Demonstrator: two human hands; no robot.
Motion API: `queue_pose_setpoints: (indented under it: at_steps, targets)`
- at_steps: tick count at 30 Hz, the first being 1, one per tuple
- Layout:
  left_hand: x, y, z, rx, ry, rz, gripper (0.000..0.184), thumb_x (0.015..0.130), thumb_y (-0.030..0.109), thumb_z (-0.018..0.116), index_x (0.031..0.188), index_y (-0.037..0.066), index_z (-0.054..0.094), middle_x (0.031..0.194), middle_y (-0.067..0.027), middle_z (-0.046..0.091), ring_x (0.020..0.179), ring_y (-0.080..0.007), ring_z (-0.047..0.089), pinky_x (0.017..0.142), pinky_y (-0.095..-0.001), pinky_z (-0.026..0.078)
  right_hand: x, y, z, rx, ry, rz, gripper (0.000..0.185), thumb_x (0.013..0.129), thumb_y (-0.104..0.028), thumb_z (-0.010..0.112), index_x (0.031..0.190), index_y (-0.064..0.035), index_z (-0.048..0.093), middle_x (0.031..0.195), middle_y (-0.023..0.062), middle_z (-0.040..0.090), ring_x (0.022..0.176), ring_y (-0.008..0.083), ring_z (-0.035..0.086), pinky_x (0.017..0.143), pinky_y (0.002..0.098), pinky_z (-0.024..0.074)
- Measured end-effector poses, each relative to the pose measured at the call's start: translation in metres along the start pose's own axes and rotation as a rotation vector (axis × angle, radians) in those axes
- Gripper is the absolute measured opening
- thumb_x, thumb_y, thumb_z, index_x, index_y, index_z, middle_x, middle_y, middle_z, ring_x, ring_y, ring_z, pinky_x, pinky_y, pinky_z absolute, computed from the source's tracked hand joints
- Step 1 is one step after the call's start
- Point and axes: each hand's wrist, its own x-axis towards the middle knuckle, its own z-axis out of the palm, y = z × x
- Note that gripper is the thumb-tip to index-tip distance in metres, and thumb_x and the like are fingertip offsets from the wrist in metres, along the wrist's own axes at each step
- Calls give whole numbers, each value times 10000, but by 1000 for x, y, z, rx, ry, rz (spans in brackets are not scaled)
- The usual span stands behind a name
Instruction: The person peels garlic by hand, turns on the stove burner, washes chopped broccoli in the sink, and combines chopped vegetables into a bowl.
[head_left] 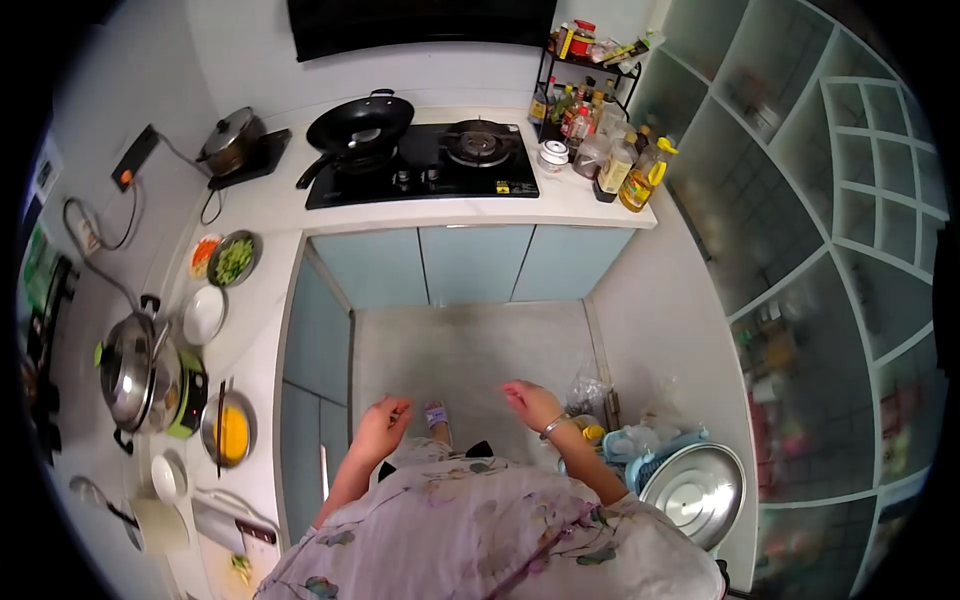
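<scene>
My left hand (382, 426) hangs in the air in front of my body, fingers slightly bent and apart, holding nothing. Opposite it, my right hand (533, 406) also floats above the floor with its fingers stretched inward and nothing in them; a bracelet (556, 425) circles that wrist. Neither hand touches anything. Closest to the left hand is the left counter, where a metal bowl of beaten egg (234, 434) has chopsticks (220, 425) across it. A black wok (360, 130) sits on the left burner of the gas stove (420, 185).
Left counter: a bowl of chopped greens (234, 260), a plate of carrot pieces (203, 256), white bowls (204, 315), a lidded pot (130, 370), a knife (225, 525). Oil and sauce bottles (640, 185) stand right of the stove. A large metal lid (697, 490) is by my right side.
</scene>
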Motion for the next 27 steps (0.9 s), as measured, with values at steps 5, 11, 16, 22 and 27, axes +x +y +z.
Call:
queue_pose_setpoints:
  at_steps: [5, 11, 16, 22, 27]
  targets:
    - [118, 5, -25, -14, -59, 134, 172, 828, 92, 564, 977, 11, 590, 906, -143, 597, 778, -249, 607, 665, -318, 498, 67, 51, -8, -35, 82, 85, 212, 861, -179, 536, 1041, -73, 570, 905, 118, 636, 757, 244, 614, 669, 321, 482]
    - [223, 2, -22, 74, -217, 185, 187, 832, 110, 560, 997, 29, 592, 911, -135, 601, 798, -247, 611, 685, -320, 496, 169, 145, -42, 916, 300, 561, 296, 902, -324, 501, 1066, -89, 569, 894, 27, 638, 765, 151, 599, 668, 310, 485]
    - [276, -12, 2, 70, -291, 137, 214, 835, 119, 562, 1030, 34, 588, 906, -128, 601, 787, -243, 608, 690, -316, 491, 258, 218, -99, 1279, 619, 749, 480, 884, -454, 482, 1137, -48, 515, 957, 78, 610, 847, 190, 578, 744, 362, 474]
    - [330, -15, 38, 51, -274, -26, 242, 854, 150, 563, 1056, 21, 594, 946, -126, 628, 825, -208, 606, 740, -300, 485, 348, 284, -164, 1408, 823, 785, 797, 768, -634, 530, 1294, -56, 371, 1151, 96, 532, 970, 203, 548, 792, 404, 454]
    - [380, 7, 96, 59, -159, -150, 242, 829, 134, 579, 1041, 18, 602, 914, -137, 639, 763, -212, 610, 695, -298, 490, 409, 331, -197, 1361, 837, 932, 952, 699, -658, 597, 1367, -61, 276, 1362, 128, 331, 1221, 242, 376, 886, 466, 392]
